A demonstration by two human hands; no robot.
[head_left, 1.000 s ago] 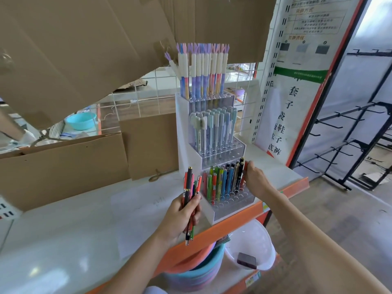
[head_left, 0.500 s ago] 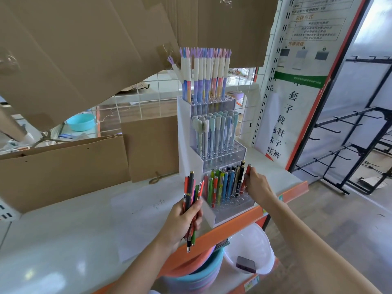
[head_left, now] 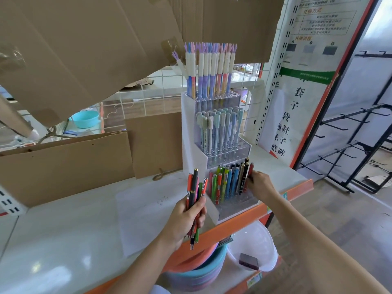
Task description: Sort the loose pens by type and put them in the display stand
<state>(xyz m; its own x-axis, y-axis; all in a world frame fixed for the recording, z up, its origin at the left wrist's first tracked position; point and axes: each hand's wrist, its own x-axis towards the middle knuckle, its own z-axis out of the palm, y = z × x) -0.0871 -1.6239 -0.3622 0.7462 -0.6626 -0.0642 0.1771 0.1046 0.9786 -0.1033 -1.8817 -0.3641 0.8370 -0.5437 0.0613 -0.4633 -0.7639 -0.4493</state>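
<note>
The left hand [head_left: 186, 219] grips a bunch of pens [head_left: 194, 200] upright just left of the stand [head_left: 192, 132], while the right hand [head_left: 259, 184] pinches a red pen [head_left: 251, 168] at the right end of the bottom tier — both upper tiers stand full of pastel pens.

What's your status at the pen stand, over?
Left hand grips bundle of loose pens. Right hand pinches red pen at display stand bottom tier. Front holes vacant, nothing blocking.
</note>
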